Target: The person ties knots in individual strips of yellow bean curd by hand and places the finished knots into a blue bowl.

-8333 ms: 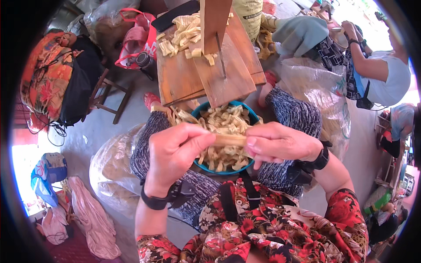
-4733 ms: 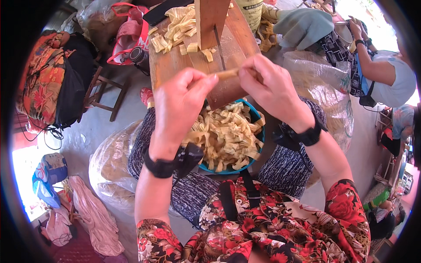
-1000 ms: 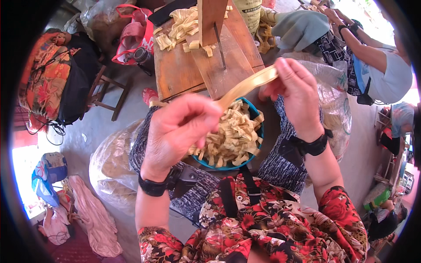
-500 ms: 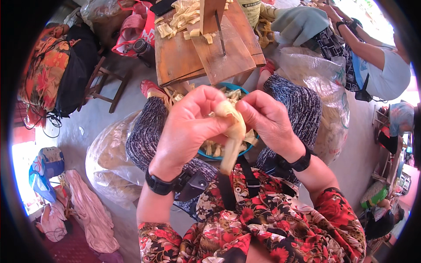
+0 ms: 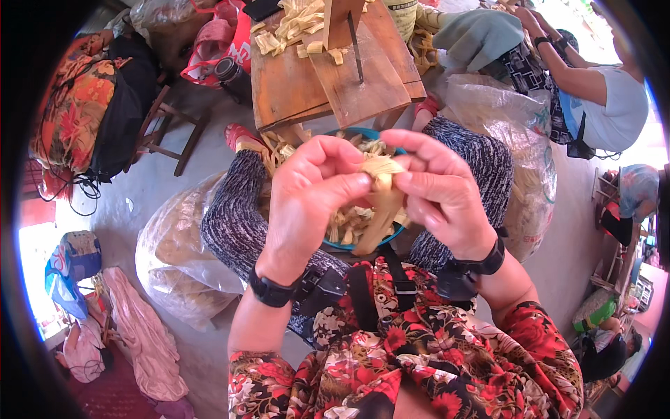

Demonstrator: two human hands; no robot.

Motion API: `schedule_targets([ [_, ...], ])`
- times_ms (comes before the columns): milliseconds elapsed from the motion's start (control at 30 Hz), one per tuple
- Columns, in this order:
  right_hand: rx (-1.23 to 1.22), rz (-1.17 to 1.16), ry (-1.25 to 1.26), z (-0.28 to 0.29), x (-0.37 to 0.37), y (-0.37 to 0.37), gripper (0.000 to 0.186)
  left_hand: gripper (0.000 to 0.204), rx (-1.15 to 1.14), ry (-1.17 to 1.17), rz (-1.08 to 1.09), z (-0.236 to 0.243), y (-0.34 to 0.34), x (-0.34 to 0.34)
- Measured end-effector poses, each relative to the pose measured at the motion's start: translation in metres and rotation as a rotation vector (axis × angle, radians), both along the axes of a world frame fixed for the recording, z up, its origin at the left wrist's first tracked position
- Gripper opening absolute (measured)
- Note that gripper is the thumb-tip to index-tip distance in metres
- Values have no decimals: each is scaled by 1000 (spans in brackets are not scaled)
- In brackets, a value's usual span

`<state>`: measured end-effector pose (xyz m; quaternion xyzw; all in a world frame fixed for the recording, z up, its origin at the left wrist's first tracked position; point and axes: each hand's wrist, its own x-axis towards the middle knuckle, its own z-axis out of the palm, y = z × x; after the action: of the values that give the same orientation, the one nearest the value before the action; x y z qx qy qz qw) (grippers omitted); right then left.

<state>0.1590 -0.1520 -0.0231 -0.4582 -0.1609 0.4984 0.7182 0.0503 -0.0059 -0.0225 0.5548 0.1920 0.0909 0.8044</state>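
A pale yellow strip of dried corn husk [image 5: 384, 199] is bent over at its top, with a loose tail hanging down between my hands. My left hand [image 5: 307, 195] pinches one side of the fold between thumb and fingers. From the other side, my right hand [image 5: 447, 195] grips it with thumb and forefinger, the other fingers curled beneath. Both hands are above a blue basin [image 5: 342, 246] that sits between my knees and holds many folded husk pieces [image 5: 343, 225].
Beyond the basin is a wooden bench [image 5: 286, 91] with a slanted board [image 5: 363, 98], an upright block and a husk pile [image 5: 300, 24]. Clear plastic bags [image 5: 185, 244] flank my legs. A wooden stool [image 5: 167, 133] stands left; another person [image 5: 593, 91] sits at far right.
My right hand has turned, its fingers opening out before the thumb and forefinger pinch the husk's folded top. The husk's tail has swung slightly right, and both hands have shifted a little right.
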Motion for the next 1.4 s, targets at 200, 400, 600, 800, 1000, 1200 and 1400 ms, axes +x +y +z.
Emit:
schedule_targets([
  [200,8,48,-27,7,-3,1,47,20,-540,133,-197,-3,-1,-2],
  [400,-271,-125,-759,-2,-5,-9,19,24,-419,133,-295,-4,-7,-1],
  [600,-215,215,-233,9,-2,-16,26,24,-66,129,-192,13,-14,-8],
  [800,-161,126,-428,3,-1,-22,30,8,89,155,-62,-7,16,-30],
  [1000,-182,158,-666,-3,24,-10,43,9,368,24,-44,3,9,-24],
  [1200,-206,817,164,15,13,-1,34,11,1101,-277,-211,18,10,-32],
  [1400,-355,644,-260,7,3,-15,31,12,883,13,-72,-8,4,-47],
])
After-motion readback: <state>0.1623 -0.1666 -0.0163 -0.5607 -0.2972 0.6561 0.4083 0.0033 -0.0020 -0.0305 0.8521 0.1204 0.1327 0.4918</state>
